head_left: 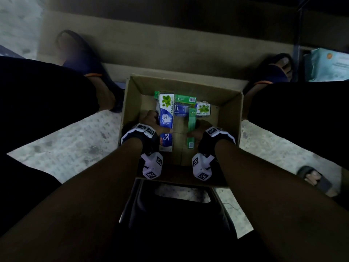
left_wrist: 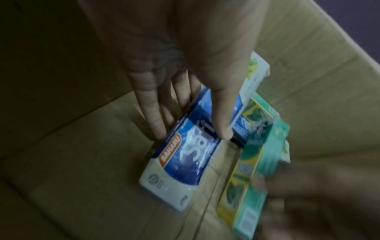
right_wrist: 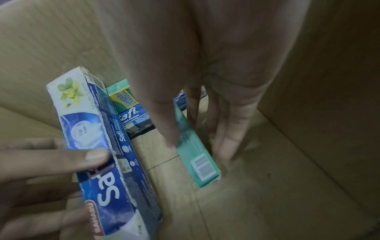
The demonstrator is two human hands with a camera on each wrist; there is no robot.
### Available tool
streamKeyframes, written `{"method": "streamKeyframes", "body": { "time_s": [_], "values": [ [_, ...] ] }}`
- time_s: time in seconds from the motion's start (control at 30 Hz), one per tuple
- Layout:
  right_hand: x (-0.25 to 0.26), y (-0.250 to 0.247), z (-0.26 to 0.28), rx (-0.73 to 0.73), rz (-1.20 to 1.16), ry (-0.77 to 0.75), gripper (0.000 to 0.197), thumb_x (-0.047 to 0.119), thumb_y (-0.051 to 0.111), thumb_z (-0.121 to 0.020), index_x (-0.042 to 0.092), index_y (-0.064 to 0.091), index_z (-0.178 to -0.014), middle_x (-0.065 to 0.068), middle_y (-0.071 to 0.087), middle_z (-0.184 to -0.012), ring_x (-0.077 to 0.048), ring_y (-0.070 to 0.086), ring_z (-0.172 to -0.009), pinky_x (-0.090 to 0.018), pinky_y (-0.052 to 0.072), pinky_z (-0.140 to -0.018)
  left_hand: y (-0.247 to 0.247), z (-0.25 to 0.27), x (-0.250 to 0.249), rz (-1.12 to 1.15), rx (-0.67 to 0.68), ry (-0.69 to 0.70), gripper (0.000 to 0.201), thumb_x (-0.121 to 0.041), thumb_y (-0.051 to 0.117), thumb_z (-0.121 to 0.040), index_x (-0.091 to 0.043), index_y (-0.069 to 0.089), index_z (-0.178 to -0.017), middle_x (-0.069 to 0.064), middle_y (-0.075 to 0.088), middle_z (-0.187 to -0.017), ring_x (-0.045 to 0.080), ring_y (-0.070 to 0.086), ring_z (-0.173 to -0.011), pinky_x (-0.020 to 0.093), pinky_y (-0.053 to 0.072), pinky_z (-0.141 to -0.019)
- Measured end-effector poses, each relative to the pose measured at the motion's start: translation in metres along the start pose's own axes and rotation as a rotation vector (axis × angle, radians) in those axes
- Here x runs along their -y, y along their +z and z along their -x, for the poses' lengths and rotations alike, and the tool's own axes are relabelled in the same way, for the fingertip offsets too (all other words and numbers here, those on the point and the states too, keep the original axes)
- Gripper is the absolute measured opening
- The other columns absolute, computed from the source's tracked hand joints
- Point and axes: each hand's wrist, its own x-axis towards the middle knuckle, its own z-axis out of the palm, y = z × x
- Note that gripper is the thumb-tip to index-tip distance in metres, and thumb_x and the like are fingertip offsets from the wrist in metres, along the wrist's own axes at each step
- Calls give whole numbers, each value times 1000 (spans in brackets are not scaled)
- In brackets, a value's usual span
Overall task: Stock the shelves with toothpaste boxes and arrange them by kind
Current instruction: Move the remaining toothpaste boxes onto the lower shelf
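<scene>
An open cardboard carton [head_left: 231, 118] stands on the floor between my legs. My left hand [head_left: 154, 120] grips a long blue-and-white toothpaste box [head_left: 166, 118], fingers on its left side and thumb on its right edge [left_wrist: 193, 134]. The blue-and-white box [left_wrist: 185, 162] is lifted at its near end. My right hand [head_left: 198, 127] pinches a slim green toothpaste box [head_left: 191, 127] standing on its edge, thumb on one side and fingers on the other [right_wrist: 197, 146]. A few more toothpaste boxes [head_left: 186, 106] lie across the carton's far end.
The carton's walls [right_wrist: 308, 81] stand close around both hands. My sandalled feet [head_left: 85, 69] flank the carton on speckled floor. A low wooden ledge [head_left: 170, 44] runs behind it. Pale blue packs [head_left: 326, 65] sit far right. Another person's foot [head_left: 313, 178] is at the right.
</scene>
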Motion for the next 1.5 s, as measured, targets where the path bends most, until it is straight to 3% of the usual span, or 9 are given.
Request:
{"method": "streamKeyframes", "body": {
  "time_s": [0.1, 0.2, 0.3, 0.53, 0.73, 0.87, 1.03, 1.2, 1.5],
  "values": [
    [9, -6, 4, -23, -125, 0, 56, 34, 79, -80, 13, 61, -129, -10, 66, -122, -30, 67, -98, -39, 57, -83, 8, 4, -1, -59, -137, 33, 90, -34, 94, -56, -11, 38, -121, -1, 47, -107, 20, 50, -102, 34, 46, -82],
    [10, -7, 2, -45, -187, 29, 60, 35, 81, -78, 16, 59, -131, -9, 66, -124, -30, 67, -99, -45, 57, -87, 13, 5, -7, -59, -140, 49, 100, -32, 94, -57, -8, 29, -130, 13, 46, -133, 33, 50, -122, 46, 49, -96],
    [10, -8, 1, -85, -158, 39, 70, 36, 82, -78, 16, 52, -137, -8, 60, -133, -31, 63, -109, -39, 54, -89, 17, 3, -10, -49, -149, 64, 103, -27, 92, -62, -3, 24, -136, 17, 41, -141, 36, 45, -129, 49, 46, -101],
    [9, -6, 3, -110, -174, 30, 67, 31, 81, -79, 16, 52, -138, -8, 61, -134, -30, 62, -113, -42, 53, -96, 22, 0, 0, 21, -223, 113, 80, -24, 91, -62, -9, 35, -118, 14, 55, -125, 33, 57, -115, 29, 43, -82],
    [11, -7, 10, -117, -250, 22, 66, 32, 84, -74, 18, 57, -132, -7, 65, -127, -28, 66, -104, -43, 56, -91, 18, 1, 10, 94, -212, 134, 78, -22, 94, -56, -22, 34, -105, -9, 54, -97, 28, 61, -105, 36, 49, -82],
    [14, -14, 19, -103, -371, 26, 77, 29, 88, -66, 16, 55, -134, -10, 61, -132, -35, 64, -109, -50, 56, -91, 10, 7, 5, 195, -136, 138, 80, -13, 95, -54, -21, 39, -111, 1, 61, -114, 25, 62, -105, 46, 54, -89],
    [18, -22, 31, -124, -425, 8, 73, 24, 86, -71, 18, 53, -136, -11, 61, -132, -36, 64, -110, -51, 55, -92, -2, 22, -2, 246, -145, 191, 76, -8, 94, -55, -20, 42, -110, -13, 58, -97, 3, 58, -83, 20, 47, -63],
    [26, -31, 50, -143, -470, -34, 65, 18, 83, -75, 20, 53, -133, -14, 65, -124, -36, 67, -102, -54, 57, -87, -12, 39, -8, 260, -179, 276, 81, -4, 94, -52, -10, 44, -116, 2, 63, -109, 18, 62, -95, 35, 53, -78],
    [43, -44, 105, -243, -541, -129, 70, 12, 89, -66, 17, 58, -129, -11, 73, -104, -28, 72, -88, -51, 60, -80, -32, 77, -28, 174, -290, 387, 82, -20, 96, -48, -23, 41, -109, -14, 60, -92, -1, 57, -81, 21, 46, -58]
  ]
}}
